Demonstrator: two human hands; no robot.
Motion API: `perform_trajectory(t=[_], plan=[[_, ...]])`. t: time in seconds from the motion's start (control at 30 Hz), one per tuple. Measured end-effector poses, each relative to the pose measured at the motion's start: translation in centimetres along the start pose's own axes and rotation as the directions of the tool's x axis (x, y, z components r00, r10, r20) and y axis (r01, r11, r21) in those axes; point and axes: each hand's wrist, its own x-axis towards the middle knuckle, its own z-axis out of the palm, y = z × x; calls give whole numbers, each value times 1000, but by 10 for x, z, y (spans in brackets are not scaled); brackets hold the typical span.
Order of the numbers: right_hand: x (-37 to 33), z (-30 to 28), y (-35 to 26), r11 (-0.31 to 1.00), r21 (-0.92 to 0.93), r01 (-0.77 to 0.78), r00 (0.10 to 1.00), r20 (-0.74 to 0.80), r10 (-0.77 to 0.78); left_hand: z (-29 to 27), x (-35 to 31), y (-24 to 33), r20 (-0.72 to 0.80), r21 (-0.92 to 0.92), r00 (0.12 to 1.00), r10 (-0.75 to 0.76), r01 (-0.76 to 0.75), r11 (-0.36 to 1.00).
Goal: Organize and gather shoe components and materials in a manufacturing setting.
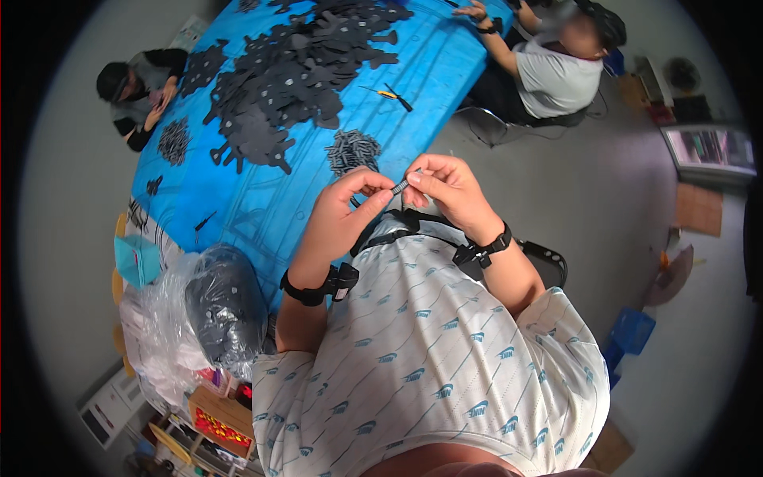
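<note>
Blue table [246,211] bears black cutouts [286,79]; both hands pinch a small strip [400,187].

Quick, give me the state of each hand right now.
Left hand: closed, fingertips pinching one end of the small dark ridged piece.
Right hand: closed, pinching the other end of the same piece.

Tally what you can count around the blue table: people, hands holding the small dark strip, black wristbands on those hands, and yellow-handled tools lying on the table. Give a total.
People: 3
Hands, left hand and right hand, on the small dark strip: 2
Black wristbands on them: 2
Yellow-handled tools on the blue table: 1
Total: 8
</note>
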Motion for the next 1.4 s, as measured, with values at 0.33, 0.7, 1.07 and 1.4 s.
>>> perform_trajectory(t=[0.33, 0.7, 1.07, 1.4], plan=[[-19, -24, 30, 1000, 21, -22, 995, -102, 24, 17, 20, -35, 92, -23, 972, -218, 221, 975], [-17, -35, 45, 999, 13, -52, 990, -132, 53, 23, 24, -43, 132, -37, 959, -249, 256, 966], [-8, -33, 51, 999, 0, -54, 996, -73, 54, 20, 14, -47, 83, -79, 954, -288, 294, 953], [-9, -34, 45, 997, -26, -76, 995, -60, 74, 23, 12, -50, 82, -87, 955, -283, 290, 953]])
